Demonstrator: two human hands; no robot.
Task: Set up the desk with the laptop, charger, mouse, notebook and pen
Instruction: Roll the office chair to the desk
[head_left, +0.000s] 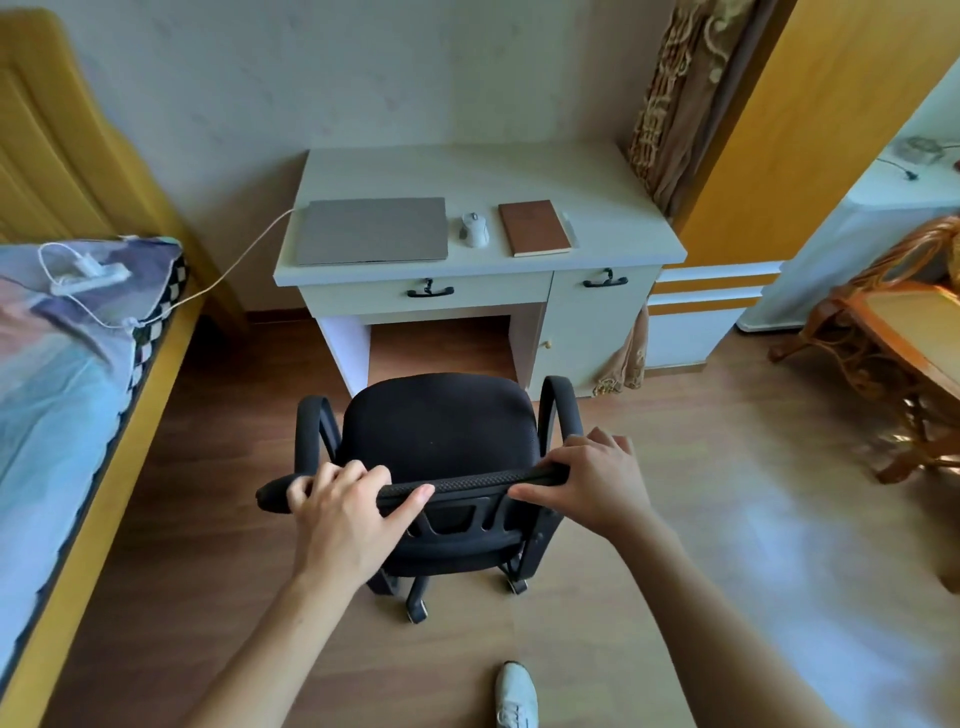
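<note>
Head view is looking down on a brown wood-plank floor (675, 519), with a yellow-framed bed (78, 415) lying along the left side and a white wooden desk (467, 166) standing against the pale back wall. A black mesh office chair (436, 421) is standing on the floor in front of the desk, its seat facing the desk. A closed grey laptop (371, 230) is lying toward the tabletop's front left corner, and a white charger cable (244, 260) is running from its left edge to a white power strip (91, 275) on the bed. A brown notebook (534, 228) is resting right of centre near the front edge, with a white pen (570, 228) lying just beside its right edge. A white mouse (473, 228) is sitting between laptop and notebook. The left hand (345, 514) and the right hand (592, 478) are gripping the chair's top back rail, fingers curled over it, thumbs pressing the near side.
</note>
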